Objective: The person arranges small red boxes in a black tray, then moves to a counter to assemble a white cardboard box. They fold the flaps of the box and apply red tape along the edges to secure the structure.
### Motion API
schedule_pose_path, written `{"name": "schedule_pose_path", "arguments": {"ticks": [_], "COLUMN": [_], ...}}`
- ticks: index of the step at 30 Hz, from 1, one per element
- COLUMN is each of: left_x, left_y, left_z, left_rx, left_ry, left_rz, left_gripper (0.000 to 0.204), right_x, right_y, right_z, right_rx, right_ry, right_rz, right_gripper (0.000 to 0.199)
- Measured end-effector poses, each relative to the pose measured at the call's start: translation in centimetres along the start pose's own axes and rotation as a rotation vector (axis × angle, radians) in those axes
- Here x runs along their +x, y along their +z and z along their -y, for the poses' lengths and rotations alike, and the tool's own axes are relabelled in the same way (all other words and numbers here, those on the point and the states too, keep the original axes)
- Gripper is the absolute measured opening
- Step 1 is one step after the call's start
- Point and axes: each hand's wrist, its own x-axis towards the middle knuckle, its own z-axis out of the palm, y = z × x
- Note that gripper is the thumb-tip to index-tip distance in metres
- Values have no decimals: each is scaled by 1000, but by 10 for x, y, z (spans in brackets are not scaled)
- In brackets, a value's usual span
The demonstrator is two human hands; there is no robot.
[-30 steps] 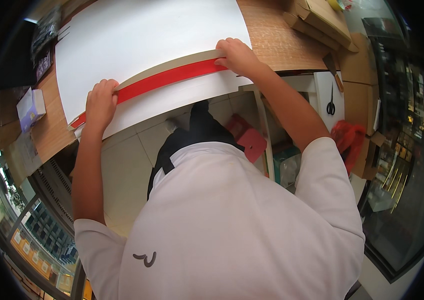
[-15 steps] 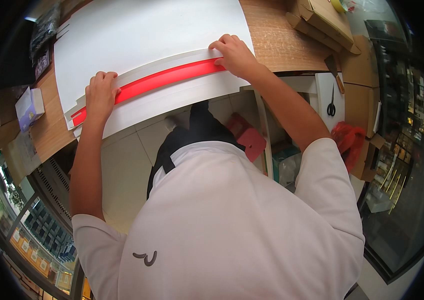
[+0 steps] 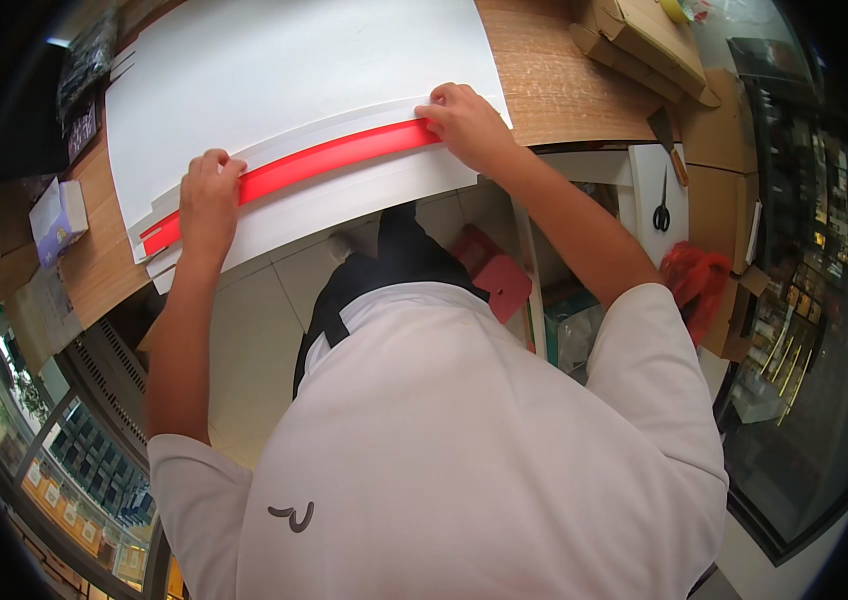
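Observation:
A large white cardboard sheet (image 3: 314, 65) lies across the wooden table and hangs a little over its front edge. Along its near side runs a narrow folded border, with a glossy red strip (image 3: 334, 155) in it. My left hand (image 3: 209, 205) is closed on this border near the left end, fingers bent over the white edge and thumb hidden or partly behind the red strip. Towards the right end, my right hand (image 3: 469, 125) pinches the same border with curled fingers. The hands are well apart, with most of the red strip showing between them.
Flat brown cartons (image 3: 644, 45) lie at the table's back right. Black scissors (image 3: 661, 215) and a wooden-handled blade (image 3: 669, 145) rest on a white surface at the right. A purple-and-white box (image 3: 59, 220) stands at the left edge. A red stool (image 3: 499, 285) is below the table.
Both hands have shifted slightly along the border, the left one to the right and the right one a little nearer. The sheet's near left corner hangs slightly further towards me.

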Motion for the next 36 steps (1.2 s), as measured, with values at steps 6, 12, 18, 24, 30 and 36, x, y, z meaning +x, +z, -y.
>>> {"name": "schedule_pose_path", "arguments": {"ticks": [6, 12, 18, 24, 30, 36], "left_x": [-22, -33, -32, -23, -26, -32], "left_y": [7, 3, 11, 16, 17, 19], "left_z": [-9, -10, -7, 0, 0, 0], "left_rx": [-151, -95, -103, -198, -161, -158], "left_ry": [-15, 55, 68, 45, 69, 84], "left_rz": [-21, -37, -57, -64, -72, -70], "left_gripper": [20, 25, 22, 20, 20, 23], "right_x": [-13, -28, -26, -21, -25, -30], "right_y": [16, 8, 16, 22, 21, 24], "right_z": [1, 14, 11, 0, 6, 9], "right_rx": [60, 118, 95, 80, 117, 147], "right_ry": [-30, -75, -128, -121, -91, -103], "right_rz": [-94, -158, -271, -218, -250, -326], "right_gripper": [16, 22, 10, 12, 10, 12]}}
